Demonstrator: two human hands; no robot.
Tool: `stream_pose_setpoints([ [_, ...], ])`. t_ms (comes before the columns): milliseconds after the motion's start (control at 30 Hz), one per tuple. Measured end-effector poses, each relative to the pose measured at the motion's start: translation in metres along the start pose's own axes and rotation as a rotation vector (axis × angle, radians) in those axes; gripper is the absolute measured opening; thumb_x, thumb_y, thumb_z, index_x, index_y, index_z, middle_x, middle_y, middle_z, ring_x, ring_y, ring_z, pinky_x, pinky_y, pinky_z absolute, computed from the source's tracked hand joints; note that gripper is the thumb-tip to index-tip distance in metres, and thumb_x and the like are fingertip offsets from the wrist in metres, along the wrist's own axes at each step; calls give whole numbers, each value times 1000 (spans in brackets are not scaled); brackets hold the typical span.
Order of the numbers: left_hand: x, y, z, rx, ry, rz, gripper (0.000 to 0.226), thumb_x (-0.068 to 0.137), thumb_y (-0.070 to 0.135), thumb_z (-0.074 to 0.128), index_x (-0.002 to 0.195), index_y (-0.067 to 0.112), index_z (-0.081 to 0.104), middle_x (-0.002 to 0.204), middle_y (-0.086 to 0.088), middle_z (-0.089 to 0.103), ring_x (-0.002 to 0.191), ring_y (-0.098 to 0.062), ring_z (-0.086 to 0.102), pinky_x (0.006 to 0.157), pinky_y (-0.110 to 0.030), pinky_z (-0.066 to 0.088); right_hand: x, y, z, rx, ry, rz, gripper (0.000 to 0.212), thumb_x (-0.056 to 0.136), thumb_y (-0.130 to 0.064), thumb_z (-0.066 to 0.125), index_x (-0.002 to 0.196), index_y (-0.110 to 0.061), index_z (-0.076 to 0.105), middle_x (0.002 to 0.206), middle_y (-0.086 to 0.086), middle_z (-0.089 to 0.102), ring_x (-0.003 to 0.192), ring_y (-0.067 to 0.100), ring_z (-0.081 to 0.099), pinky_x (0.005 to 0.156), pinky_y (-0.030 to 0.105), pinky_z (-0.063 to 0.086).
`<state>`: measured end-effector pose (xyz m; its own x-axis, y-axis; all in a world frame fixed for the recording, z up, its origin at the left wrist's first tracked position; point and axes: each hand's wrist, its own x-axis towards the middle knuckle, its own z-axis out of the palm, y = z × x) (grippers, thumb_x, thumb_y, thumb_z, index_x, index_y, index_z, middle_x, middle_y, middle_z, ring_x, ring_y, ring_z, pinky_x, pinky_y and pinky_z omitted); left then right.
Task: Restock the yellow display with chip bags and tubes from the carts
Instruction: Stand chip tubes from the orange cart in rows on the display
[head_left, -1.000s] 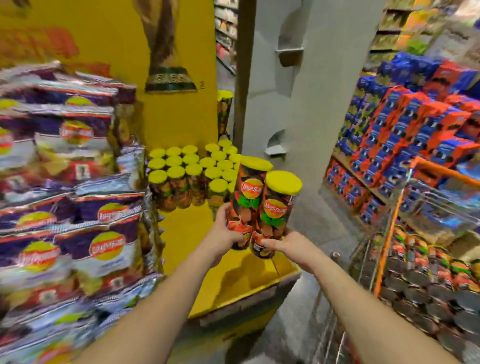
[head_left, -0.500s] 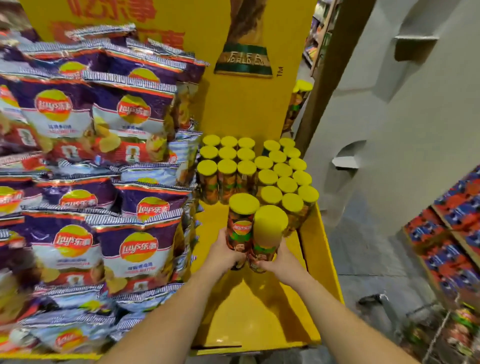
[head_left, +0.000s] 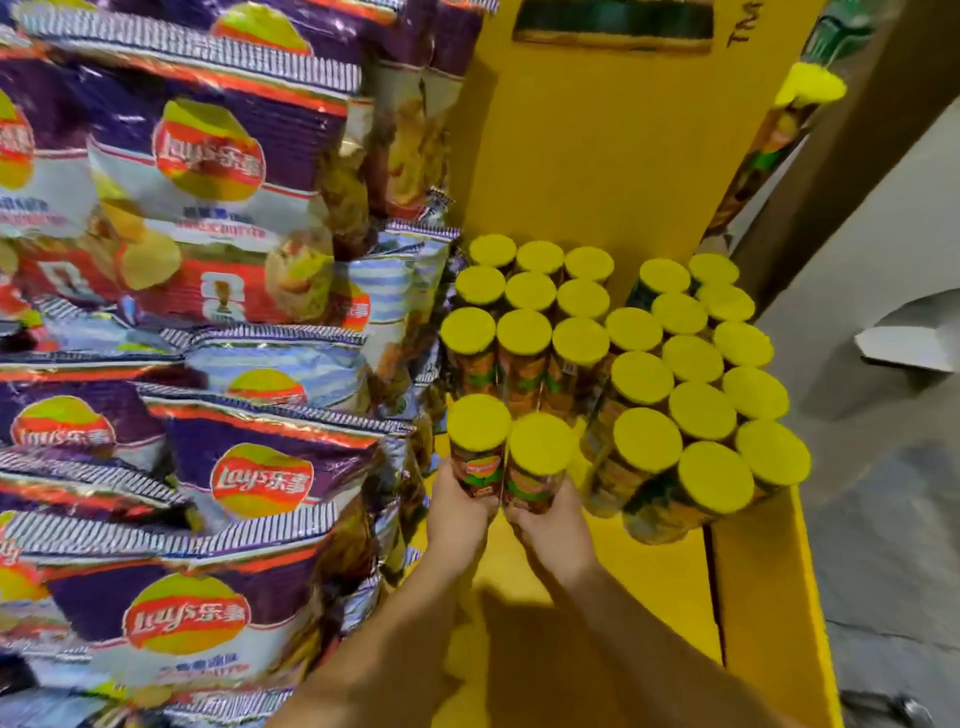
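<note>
While the left hand (head_left: 460, 512) grips one yellow-lidded tube (head_left: 479, 447) and the right hand (head_left: 553, 525) grips a second tube (head_left: 540, 462), both stand upright, side by side — just in front of the tube cluster (head_left: 623, 358) on the yellow display (head_left: 670, 587). Chip bags (head_left: 218, 291) are stacked left of that cluster.

Your left hand (head_left: 460, 512) has its grip around one yellow-lidded chip tube (head_left: 479, 447), and your right hand (head_left: 553, 530) grips a second tube (head_left: 537, 462) touching it. Both tubes stand upright just in front of the block of shelved tubes (head_left: 644, 374) on the yellow display (head_left: 613, 156). Left of that block, purple chip bags (head_left: 208, 208) are stacked high. Right of it lies grey floor (head_left: 893, 519).
</note>
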<state>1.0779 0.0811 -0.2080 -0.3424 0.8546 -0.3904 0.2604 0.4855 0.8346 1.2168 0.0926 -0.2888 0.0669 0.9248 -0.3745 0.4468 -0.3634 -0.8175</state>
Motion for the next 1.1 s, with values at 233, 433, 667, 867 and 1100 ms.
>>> stream_pose_setpoints([
  [233,47,5,14,-58,92,-74,67,80,6,70,134,30,40,116,4,63,109,-23,59,85,-34,43,29,-47,7,-21,60,-24,75,73,-41,73,137,-28,38,133,1,51,121,21,54,97,43,50],
  [433,60,19,18,32,155,-223,71,93,24,64,151,18,23,132,-12,58,118,-35,56,80,-36,40,39,-61,15,-79,104,-42,74,81,-29,75,143,-21,35,138,2,47,128,20,45,94,32,44],
  [667,67,19,19,50,146,-295,69,93,26,63,149,12,25,132,-15,58,116,-36,57,77,-36,42,51,-70,16,-90,90,-26,75,83,-27,74,144,-18,32,139,6,48,129,24,44,97,36,44],
  [867,48,36,7,104,104,-314,72,97,22,57,153,8,14,138,-18,52,120,-36,54,74,-33,37,46,-86,5,-148,7,115,96,79,-36,77,152,-20,16,144,13,39,133,31,40,104,40,40],
  [1100,-22,51,-21,30,-1,-209,44,94,13,52,138,12,44,116,-15,62,90,-31,56,67,-31,36,-40,-95,-24,-142,-8,251,57,93,-29,57,143,-9,38,129,13,58,109,31,60,85,34,49],
])
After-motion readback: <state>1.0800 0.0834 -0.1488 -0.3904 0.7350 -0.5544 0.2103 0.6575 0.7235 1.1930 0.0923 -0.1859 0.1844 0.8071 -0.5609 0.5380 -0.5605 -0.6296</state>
